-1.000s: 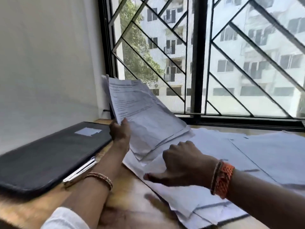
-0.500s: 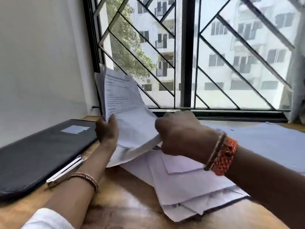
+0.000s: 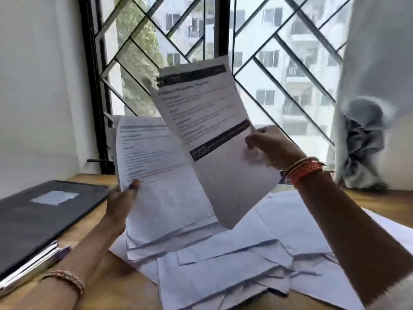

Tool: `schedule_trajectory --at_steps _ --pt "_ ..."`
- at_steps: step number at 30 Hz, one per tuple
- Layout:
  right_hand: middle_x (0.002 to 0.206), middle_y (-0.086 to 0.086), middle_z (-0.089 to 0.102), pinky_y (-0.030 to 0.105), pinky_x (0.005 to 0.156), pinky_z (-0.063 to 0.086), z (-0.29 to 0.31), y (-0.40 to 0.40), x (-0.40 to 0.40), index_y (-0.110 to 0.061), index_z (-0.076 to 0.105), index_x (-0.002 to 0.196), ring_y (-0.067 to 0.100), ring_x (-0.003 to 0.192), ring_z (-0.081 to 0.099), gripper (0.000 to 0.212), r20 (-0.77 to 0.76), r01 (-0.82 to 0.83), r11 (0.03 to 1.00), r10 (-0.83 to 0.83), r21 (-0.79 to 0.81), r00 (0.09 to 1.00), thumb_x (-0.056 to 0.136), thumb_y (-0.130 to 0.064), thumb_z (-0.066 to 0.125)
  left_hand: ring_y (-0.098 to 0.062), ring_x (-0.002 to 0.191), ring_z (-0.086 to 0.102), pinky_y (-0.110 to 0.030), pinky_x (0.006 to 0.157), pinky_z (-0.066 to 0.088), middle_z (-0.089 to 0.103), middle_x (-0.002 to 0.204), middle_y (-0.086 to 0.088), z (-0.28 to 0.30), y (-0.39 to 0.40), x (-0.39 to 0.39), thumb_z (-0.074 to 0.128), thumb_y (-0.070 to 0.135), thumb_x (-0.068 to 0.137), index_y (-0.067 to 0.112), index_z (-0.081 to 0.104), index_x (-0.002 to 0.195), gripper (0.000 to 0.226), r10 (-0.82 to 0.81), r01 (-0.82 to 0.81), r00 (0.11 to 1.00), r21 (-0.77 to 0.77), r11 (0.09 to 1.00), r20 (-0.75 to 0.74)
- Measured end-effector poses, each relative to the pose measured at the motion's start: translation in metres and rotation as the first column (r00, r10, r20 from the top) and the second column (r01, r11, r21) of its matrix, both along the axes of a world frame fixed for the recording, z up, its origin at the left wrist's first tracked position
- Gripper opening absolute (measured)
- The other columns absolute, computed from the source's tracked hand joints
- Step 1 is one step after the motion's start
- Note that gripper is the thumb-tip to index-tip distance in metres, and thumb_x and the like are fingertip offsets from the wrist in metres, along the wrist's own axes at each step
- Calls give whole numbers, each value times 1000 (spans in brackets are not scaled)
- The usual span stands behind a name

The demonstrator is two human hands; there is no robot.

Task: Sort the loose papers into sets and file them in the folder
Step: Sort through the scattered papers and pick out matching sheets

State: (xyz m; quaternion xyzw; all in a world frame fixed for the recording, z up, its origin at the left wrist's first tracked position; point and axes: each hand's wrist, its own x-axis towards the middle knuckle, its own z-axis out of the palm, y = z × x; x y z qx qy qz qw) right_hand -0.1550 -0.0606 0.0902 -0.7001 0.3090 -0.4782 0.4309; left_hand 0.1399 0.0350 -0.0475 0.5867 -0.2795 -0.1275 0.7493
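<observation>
- Head view: right hand (image 3: 269, 146) pinches the right edge of a single printed sheet (image 3: 207, 130), raised and tilted before the window grille (image 3: 279, 63).
- Left hand (image 3: 121, 198) grips a sheaf of papers (image 3: 154, 175) by its left edge — thumb on the front page.
- Print on both is blurred; dark bands cross the single sheet, unreadable.
- Loose papers (image 3: 245, 260) lie spread on the wooden table (image 3: 125, 285) below.
- Black folder (image 3: 40, 215) lies closed at left, with a pale label (image 3: 54, 197) — no legible text.
</observation>
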Motion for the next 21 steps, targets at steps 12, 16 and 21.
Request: schedule_trajectory --at_steps 12,16,21 --pt "60 7 61 26 46 48 -113 -33 3 -2 61 68 21 50 55 23 260 -4 931 -98 364 961 48 -7 52 -14 65 55 -16 48 47 61 76 -1 -8 0 -45 56 8 93 2 61 95 8 -135 131 987 50 990 83" --pt "67 8 64 29 52 51 -113 -32 9 -2 66 76 23 54 57 30 314 -45 941 -67 336 947 49 -7 53 -17 68 56 -24 58 49 62 80 -4 -9 -2 -39 56 10 93 3 63 92 9 -141 138 987 48 989 77" --pt "68 7 65 29 51 51 -114 -33 13 -3 67 78 21 54 58 24 332 -62 952 -43 300 942 56 -3 55 -16 66 56 -15 48 49 62 75 -2 -8 -4 -37 56 12 94 11 63 82 13 -137 137 989 4 991 49"
